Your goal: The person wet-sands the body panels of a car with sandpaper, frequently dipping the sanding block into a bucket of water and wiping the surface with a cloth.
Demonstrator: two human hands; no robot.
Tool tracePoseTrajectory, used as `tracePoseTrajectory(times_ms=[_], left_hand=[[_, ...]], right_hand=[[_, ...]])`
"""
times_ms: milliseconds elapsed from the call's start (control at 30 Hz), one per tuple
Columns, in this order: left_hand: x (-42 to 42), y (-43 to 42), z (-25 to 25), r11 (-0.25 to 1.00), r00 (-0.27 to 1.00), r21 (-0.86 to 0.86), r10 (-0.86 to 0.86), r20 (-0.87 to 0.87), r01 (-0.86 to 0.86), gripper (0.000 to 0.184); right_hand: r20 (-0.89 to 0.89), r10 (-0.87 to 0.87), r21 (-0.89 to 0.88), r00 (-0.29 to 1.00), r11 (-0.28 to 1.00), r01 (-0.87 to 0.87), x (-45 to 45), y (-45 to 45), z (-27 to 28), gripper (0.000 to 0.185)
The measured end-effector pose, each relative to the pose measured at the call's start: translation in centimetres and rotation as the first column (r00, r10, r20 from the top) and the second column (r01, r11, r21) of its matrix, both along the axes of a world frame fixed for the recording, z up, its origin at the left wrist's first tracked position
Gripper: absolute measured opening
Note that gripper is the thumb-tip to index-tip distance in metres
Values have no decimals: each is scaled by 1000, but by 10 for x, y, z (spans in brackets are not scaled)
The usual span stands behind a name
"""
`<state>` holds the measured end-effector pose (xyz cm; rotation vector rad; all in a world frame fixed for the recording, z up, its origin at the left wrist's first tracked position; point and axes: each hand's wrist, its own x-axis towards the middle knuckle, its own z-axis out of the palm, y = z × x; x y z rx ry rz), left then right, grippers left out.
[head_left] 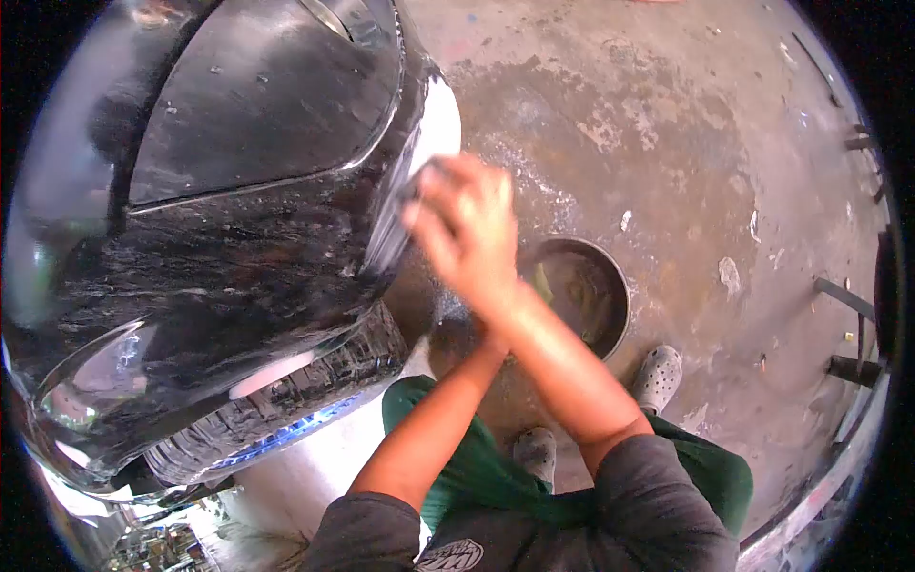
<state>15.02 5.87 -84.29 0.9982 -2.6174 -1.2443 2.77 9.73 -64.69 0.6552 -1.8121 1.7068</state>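
Observation:
A black car body [229, 229] with white smears fills the left side. My right hand [467, 224] is at the car's edge, beside a white patch [437, 124] on the panel. Its fingers are curled round a small dark thing that is blurred by motion. The left forearm passes under the right one, and my left hand is hidden behind the right wrist. Just right of my hands, a round basin [615, 276] holds water and something greenish.
Below the car panel is a tire [286, 400] with a blue-lit rim. The floor [667, 210] is stained concrete. My feet in grey clogs [658, 378] stand below the basin. Dark metal legs [843, 297] line the right edge, and cluttered items [157, 548] lie at bottom left.

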Motion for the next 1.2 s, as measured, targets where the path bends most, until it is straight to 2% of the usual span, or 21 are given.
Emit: tracePoseTrajectory(times_ms=[67, 100, 133, 200, 267, 333, 400, 467, 533, 600, 667, 733, 833, 867, 967, 1000, 1033, 1067, 1133, 1167, 1200], left_hand=[[17, -6, -17, 927, 995, 361, 80, 62, -97, 51], [9, 0, -3, 993, 993, 110, 16, 116, -29, 54], [0, 6, 13, 988, 981, -152, -5, 192, 35, 56], [-17, 6, 25, 965, 969, -242, -36, 243, 97, 65], [-17, 9, 17, 894, 985, -440, -4, 174, 81, 65], [-4, -17, -43, 888, 988, -454, -3, 152, 73, 62], [3, -18, -27, 983, 989, -157, -77, 128, 97, 52], [-6, -3, 13, 994, 986, -58, -83, 146, 93, 47], [35, -9, -53, 967, 982, 181, -169, -81, 182, 47], [18, -20, -69, 911, 987, 386, 112, 112, -146, 46], [15, -3, -24, 996, 999, 85, 8, 33, -11, 44], [8, -1, -7, 999, 999, -25, -33, -5, 33, 43], [-5, -12, -14, 993, 990, -43, -103, 101, 108, 44], [-3, -12, -14, 982, 980, -127, -116, 163, 137, 46], [4, -8, -2, 990, 988, 27, -140, 60, 138, 48], [10, -10, -7, 990, 988, 19, -142, 61, 141, 49], [11, -16, -12, 980, 978, -79, -173, 120, 184, 52], [13, -22, -19, 958, 964, -175, -196, 179, 227, 55], [-7, -6, 7, 975, 977, -173, -106, 187, 139, 52], [-15, 4, 22, 974, 974, -199, -68, 218, 112, 52], [-19, 10, 32, 970, 967, -227, -28, 252, 88, 52]], right_hand=[[163, -28, -74, 986, 996, 40, -16, 0, 5, 35], [203, -56, -89, 978, 993, 75, -15, -5, 10, 34], [172, -41, -76, 984, 996, 55, 1, -8, 9, 34], [136, 43, -19, 990, 999, -41, 42, -6, 7, 35], [110, 57, -21, 992, 998, -55, 35, -2, 6, 35], [146, 36, -60, 989, 998, -28, 0, 1, 11, 35], [275, 45, -131, 961, 991, -9, -45, 1, 21, 28], [374, 60, -140, 925, 990, -8, -59, 3, 27, 25], [386, 13, -110, 922, 993, 32, -59, 1, 30, 25], [333, -9, -103, 943, 994, 46, -23, 3, 25, 25], [330, -6, -89, 944, 995, 37, -11, 5, 27, 25], [393, 42, -69, 919, 997, -17, -46, 5, 29, 26], [476, 68, -44, 877, 998, -53, -86, 6, 37, 27], [470, 60, -38, 880, 998, -48, -83, 6, 38, 26], [414, 55, -26, 909, 998, -49, -48, 12, 33, 27], [429, 61, -20, 901, 998, -58, -50, 12, 33, 28], [444, 68, -13, 894, 998, -69, -52, 12, 34, 29], [502, 90, -7, 860, 995, -100, -70, 7, 35, 30], [602, 134, -4, 787, 986, -165, -124, 0, 41, 34], [653, 232, -91, 721, 969, -229, -142, 0, 47, 38], [705, 256, -90, 661, 957, -275, -149, 2, 52, 39]])
